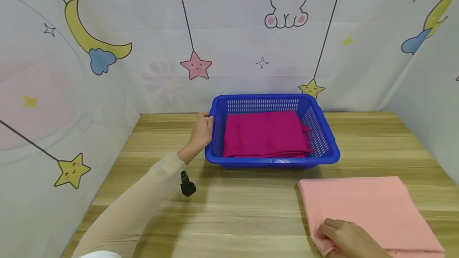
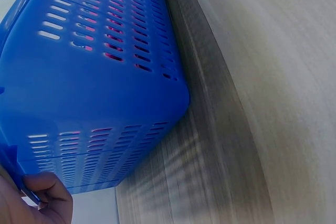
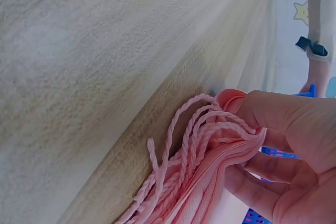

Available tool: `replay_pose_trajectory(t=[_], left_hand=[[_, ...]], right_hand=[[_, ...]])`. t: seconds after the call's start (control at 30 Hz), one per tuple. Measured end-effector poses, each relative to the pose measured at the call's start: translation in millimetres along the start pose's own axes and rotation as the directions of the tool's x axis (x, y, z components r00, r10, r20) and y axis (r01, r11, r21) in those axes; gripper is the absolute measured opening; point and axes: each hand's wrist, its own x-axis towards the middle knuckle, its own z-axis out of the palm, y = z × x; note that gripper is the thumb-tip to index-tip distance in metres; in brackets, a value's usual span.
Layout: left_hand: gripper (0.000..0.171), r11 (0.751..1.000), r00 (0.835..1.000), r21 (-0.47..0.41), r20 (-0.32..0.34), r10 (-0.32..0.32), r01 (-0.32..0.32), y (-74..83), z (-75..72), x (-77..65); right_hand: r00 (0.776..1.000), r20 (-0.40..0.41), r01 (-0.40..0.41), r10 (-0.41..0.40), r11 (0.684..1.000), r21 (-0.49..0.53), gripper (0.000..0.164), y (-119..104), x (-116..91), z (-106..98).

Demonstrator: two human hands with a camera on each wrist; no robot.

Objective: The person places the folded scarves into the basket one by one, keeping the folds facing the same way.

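Note:
My left hand (image 1: 202, 131) grips the left rim of a blue plastic basket (image 1: 272, 161), its fingers curled over the edge in the left wrist view. Inside the basket lies a folded magenta scarf (image 1: 263, 134), with its fringe toward the right wall. My right hand (image 1: 349, 237) pinches the near left corner of a folded pink scarf (image 1: 365, 206) on the table. Seen from the right wrist, twisted fringe (image 3: 184, 161) hangs from the layers between thumb and fingers.
The wooden table (image 1: 229, 210) runs back to a white cloth backdrop (image 1: 233, 19) printed with stars, moons and a rabbit. The cloth also walls both sides. A small black device (image 1: 187, 186) is strapped at the left wrist.

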Motion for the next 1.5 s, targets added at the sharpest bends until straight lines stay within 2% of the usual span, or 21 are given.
replay_pose_trajectory(t=[0.33, 0.57, 0.77, 1.0, 1.5], left_hand=[[0.035, 1.0, 1.0, 0.002, 0.01, 0.0, 0.0, 0.3, 0.6, -0.2], [0.034, 1.0, 1.0, 0.005, 0.001, 0.013, -0.013, -0.3, 0.0, -0.3], [0.035, 1.0, 1.0, -0.003, 0.016, 0.002, -0.002, 0.0, -0.8, -2.0], [0.034, 1.0, 1.0, 0.005, 0.009, 0.013, -0.013, 0.6, -1.3, -1.6], [0.034, 1.0, 1.0, 0.004, 0.007, 0.016, -0.016, 1.6, -1.0, -1.6]], right_hand=[[0.997, 0.047, 0.061, -0.062, 0.998, 0.024, 0.033, -2, 3, 2], [0.996, 0.076, 0.034, -0.037, 0.999, 0.043, 0.032, -6, 6, 2], [0.991, 0.098, 0.086, -0.091, 0.995, 0.059, 0.034, -9, 13, 6], [0.988, 0.061, 0.137, -0.14, 0.99, 0.039, 0.034, -14, 21, 10], [0.987, 0.055, 0.153, -0.153, 0.988, 0.011, 0.032, -27, 33, 17]])
